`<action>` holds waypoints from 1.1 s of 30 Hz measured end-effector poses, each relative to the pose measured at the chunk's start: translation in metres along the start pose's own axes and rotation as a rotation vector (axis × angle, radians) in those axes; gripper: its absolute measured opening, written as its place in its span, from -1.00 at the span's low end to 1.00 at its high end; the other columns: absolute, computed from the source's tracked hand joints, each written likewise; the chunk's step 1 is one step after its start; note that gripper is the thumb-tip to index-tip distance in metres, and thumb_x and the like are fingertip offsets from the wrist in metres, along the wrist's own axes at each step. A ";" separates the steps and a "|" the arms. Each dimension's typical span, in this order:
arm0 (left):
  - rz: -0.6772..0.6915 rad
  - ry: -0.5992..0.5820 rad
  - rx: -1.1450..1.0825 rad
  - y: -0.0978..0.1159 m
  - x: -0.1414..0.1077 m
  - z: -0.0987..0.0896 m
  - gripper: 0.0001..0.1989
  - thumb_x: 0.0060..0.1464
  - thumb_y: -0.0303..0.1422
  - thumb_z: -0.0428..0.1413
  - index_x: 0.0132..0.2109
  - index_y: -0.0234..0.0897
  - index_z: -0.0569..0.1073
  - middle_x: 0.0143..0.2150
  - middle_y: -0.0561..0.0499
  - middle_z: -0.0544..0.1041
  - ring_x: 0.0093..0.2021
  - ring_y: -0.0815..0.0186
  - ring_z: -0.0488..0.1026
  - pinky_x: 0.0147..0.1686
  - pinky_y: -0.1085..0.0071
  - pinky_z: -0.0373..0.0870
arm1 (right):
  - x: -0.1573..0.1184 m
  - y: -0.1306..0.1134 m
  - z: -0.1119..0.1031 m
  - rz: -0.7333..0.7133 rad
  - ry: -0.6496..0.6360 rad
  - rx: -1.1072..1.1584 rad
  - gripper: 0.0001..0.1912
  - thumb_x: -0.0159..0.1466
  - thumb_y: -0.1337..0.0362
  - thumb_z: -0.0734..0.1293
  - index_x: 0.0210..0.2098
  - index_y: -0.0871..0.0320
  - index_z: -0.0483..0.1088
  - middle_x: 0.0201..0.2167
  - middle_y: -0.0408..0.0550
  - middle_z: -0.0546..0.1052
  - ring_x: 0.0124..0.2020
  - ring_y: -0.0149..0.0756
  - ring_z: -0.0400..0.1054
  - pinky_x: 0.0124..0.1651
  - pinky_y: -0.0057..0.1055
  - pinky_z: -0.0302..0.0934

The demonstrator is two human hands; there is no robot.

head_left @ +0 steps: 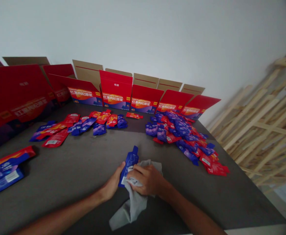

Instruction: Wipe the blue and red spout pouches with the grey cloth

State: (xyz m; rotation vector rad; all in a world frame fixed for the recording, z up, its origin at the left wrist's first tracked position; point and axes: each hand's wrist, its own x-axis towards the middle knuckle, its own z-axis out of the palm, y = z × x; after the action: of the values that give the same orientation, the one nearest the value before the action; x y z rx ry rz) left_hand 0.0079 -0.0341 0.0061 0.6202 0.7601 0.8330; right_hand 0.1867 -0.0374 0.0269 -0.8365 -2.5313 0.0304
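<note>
A blue spouted pouch (129, 162) is held just above the dark table, its narrow spout end pointing away from me. My left hand (113, 180) grips the pouch by its left edge, with part of the fingers hidden behind it. My right hand (145, 179) is closed around a crumpled grey cloth (136, 204) and presses it against the pouch's lower right part. The cloth's loose end hangs down toward the table's front edge. A white label shows near the pouch's lower end, partly covered by the cloth.
A large pile of red and blue pouches (179, 129) lies to the right on the table (84, 173). More pouches (56, 137) lie at back left, others (7, 169) at far left. Open red cartons (115, 93) line the back. Wooden frames (267, 130) lean at right.
</note>
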 end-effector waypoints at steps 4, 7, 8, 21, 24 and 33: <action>0.034 -0.003 0.059 -0.001 0.003 -0.005 -0.55 0.07 0.01 0.16 -0.16 -0.32 0.58 -0.36 -0.02 0.62 -0.31 0.23 0.51 -0.11 0.34 0.36 | -0.001 0.000 -0.001 -0.005 -0.009 -0.029 -0.72 0.24 0.18 0.38 -0.06 0.06 0.37 -0.15 -0.08 0.53 -0.32 -0.30 0.45 -0.34 -0.44 0.24; 0.050 0.015 0.140 -0.002 0.002 -0.009 -0.56 0.06 0.01 0.17 -0.20 -0.31 0.59 -0.30 -0.04 0.63 -0.21 0.19 0.51 -0.04 0.33 0.34 | 0.002 0.005 -0.007 0.152 0.119 -0.041 -0.78 0.27 0.26 0.35 -0.09 0.08 0.38 -0.20 -0.07 0.53 -0.29 -0.29 0.46 -0.32 -0.44 0.25; 0.038 0.014 0.172 -0.002 0.001 -0.010 -0.55 0.06 0.02 0.16 -0.20 -0.31 0.59 -0.27 -0.05 0.63 -0.17 0.16 0.50 -0.03 0.32 0.33 | 0.003 0.007 -0.009 0.211 0.169 -0.043 -0.81 0.28 0.28 0.34 -0.10 0.08 0.38 -0.22 -0.07 0.53 -0.28 -0.29 0.46 -0.30 -0.44 0.26; -0.014 -0.004 0.026 0.005 -0.001 0.002 -0.48 0.06 0.04 0.14 -0.11 -0.35 0.58 -0.33 -0.07 0.63 -0.26 0.17 0.53 -0.12 0.31 0.38 | -0.001 0.006 -0.003 0.022 -0.014 0.016 -0.76 0.27 0.19 0.35 -0.07 0.07 0.38 -0.20 -0.10 0.53 -0.34 -0.32 0.42 -0.37 -0.45 0.21; -0.017 -0.017 0.029 0.007 0.000 0.003 -0.45 0.07 0.03 0.15 -0.03 -0.38 0.55 -0.30 -0.09 0.64 -0.24 0.15 0.54 -0.13 0.30 0.38 | -0.002 0.004 -0.002 -0.001 -0.047 0.005 -0.75 0.28 0.17 0.35 -0.07 0.06 0.38 -0.19 -0.09 0.53 -0.32 -0.32 0.42 -0.36 -0.45 0.20; -0.017 -0.003 0.208 0.002 -0.002 -0.008 -0.59 0.11 -0.03 0.15 -0.17 -0.30 0.60 -0.27 -0.04 0.64 -0.18 0.16 0.51 -0.04 0.33 0.32 | 0.005 0.012 -0.013 0.318 0.246 0.000 -0.87 0.31 0.32 0.31 -0.14 0.10 0.38 -0.26 -0.07 0.50 -0.27 -0.30 0.45 -0.24 -0.45 0.27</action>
State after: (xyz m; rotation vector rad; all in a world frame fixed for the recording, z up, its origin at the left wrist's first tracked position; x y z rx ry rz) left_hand -0.0001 -0.0336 0.0040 0.7984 0.8549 0.7428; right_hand 0.1960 -0.0266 0.0384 -1.1601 -2.1512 0.0283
